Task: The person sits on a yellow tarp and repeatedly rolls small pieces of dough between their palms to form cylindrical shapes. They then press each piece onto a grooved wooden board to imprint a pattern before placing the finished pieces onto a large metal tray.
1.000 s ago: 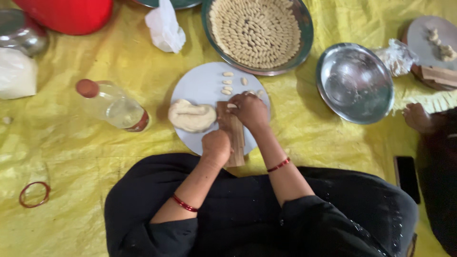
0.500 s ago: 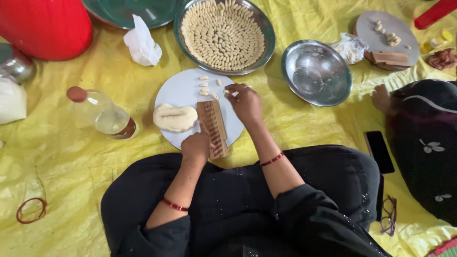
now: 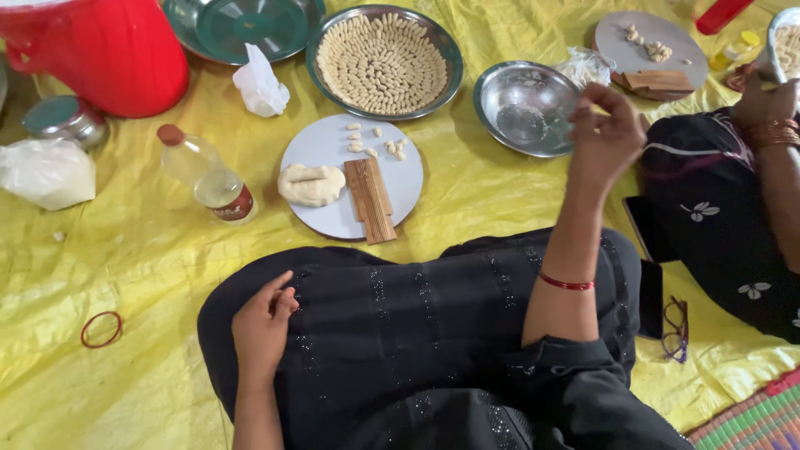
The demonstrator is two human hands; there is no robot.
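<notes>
- The right hand point(image 3: 606, 133) is raised above the yellow plastic sheet point(image 3: 150, 250), just beside the empty round steel bowl point(image 3: 525, 107); its fingers are curled together with the tips bunched, but whether they pinch anything cannot be told (the back of the hand faces the camera).
- The left hand point(image 3: 262, 329) rests on the black-clothed lap, fingers loosely folded, holding nothing; its wrist runs off the bottom edge.
- The round pale grey board point(image 3: 329, 146) lies on the sheet in front of the knees, well apart from both hands.
- On the board sit a soft lump of pale dough point(image 3: 311, 184), a ribbed brown wooden block point(image 3: 370, 199) that juts over the board's near rim, and a few small shaped dough pieces point(image 3: 375, 143) near the far rim.
- Behind the board stands a large steel dish filled with rows of shaped dough pieces point(image 3: 382, 62).
- A clear plastic bottle with a brown cap point(image 3: 207, 172) lies tilted to the left of the board.
- A red plastic tub point(image 3: 108, 46) is cut off by the top edge, as is a green metal dish point(image 3: 242, 25).
- At the right, another person's arm with bangles point(image 3: 775, 133) is only partly in view; the hand itself is too cut off to read.
</notes>
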